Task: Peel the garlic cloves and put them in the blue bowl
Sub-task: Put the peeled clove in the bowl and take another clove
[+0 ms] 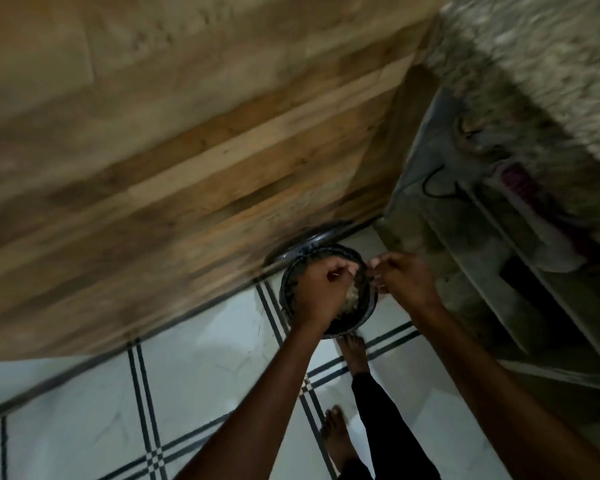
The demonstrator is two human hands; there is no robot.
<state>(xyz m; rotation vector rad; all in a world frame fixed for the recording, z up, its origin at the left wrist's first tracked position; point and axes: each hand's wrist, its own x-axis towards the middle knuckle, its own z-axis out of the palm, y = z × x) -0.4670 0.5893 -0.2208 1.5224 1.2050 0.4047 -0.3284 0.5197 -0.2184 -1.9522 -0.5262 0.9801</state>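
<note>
Two hands are working over a dark round bin standing on the tiled floor beside a wooden panel: left hand clenching pale garlic peelings, right hand curled, contents indiscernible

Tight corner. The dark round bin sits on the tiled floor, hard against the wooden panel on its far side — no way round there. To the right a pale shelf unit closes in near the rim. Both hands crowd the bin's mouth: left hand over the middle, right hand at the right edge. Bare feet stand just at the near rim. Open floor lies left and nearer — blurred beyond that.
</note>
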